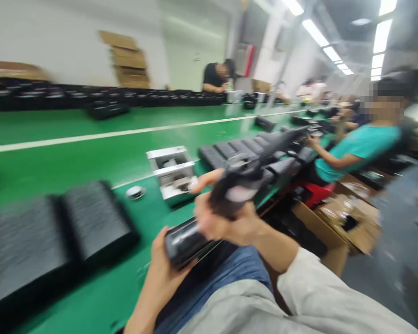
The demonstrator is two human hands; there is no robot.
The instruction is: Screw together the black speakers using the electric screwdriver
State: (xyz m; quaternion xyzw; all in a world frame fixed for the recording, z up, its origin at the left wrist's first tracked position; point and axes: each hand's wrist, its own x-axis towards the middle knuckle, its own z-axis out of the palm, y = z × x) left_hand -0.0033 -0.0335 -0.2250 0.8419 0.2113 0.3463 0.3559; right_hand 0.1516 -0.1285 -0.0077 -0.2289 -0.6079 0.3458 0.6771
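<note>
My left hand (163,260) is closed around the lower end of a glossy black cylinder (183,241), in front of my lap at the table's edge. Higher up, my right hand (223,225) grips a bulky dark tool-like piece (221,192) with a pale patch on its side. Motion smears this piece, so its exact kind and whether it joins the cylinder cannot be made out. Just beyond my right hand stands a white box (155,164) with small parts in its compartments. A small round white-rimmed piece (135,192) lies to its left.
Grey-topped black blocks (94,218) lie at the left on the green table (125,139). Several similar ones (226,150) form a row beyond the white box. A co-worker in a turquoise shirt (358,148) sits at the right, near open cardboard boxes (350,222).
</note>
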